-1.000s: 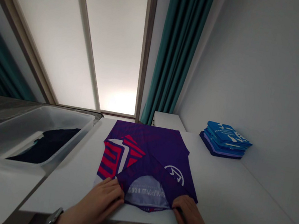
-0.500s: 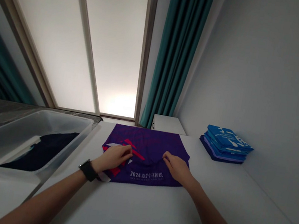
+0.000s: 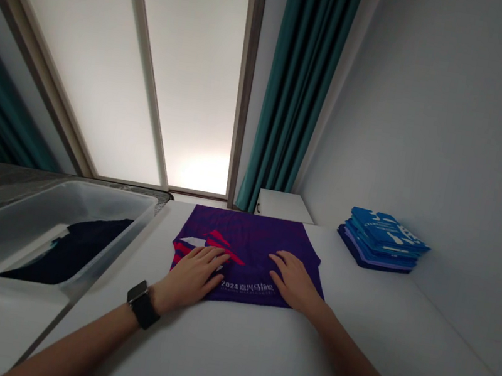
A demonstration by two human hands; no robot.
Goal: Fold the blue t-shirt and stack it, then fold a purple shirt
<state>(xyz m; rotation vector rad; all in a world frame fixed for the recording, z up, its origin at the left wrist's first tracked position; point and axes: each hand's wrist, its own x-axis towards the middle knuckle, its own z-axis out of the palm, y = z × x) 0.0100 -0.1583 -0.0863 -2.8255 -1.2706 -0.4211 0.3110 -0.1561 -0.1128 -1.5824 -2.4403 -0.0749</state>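
A purple shirt (image 3: 252, 239) with red and white shapes and printed "2024" lettering lies spread on the white table (image 3: 225, 349). My left hand (image 3: 192, 273) rests on its left lower part, fingers stretched out and palm down, with a dark watch on the wrist. On the right lower part of the cloth lies my right hand (image 3: 296, 281), its fingers spread apart. Neither hand grips anything. The left hand covers some of the red pattern, and the right hand reaches the end of the lettering.
At the left stands a translucent plastic bin (image 3: 146, 213) with a dark navy garment (image 3: 73, 255) inside. A stack of folded blue garments (image 3: 383, 241) sits on the table by the right wall. Behind the table are a white cabinet (image 3: 284, 206) and a teal curtain (image 3: 299, 94).
Both hands had pinched fingers on the shirt; now they are opened and laid flat on it. The raised fold near the right hand has flattened out.
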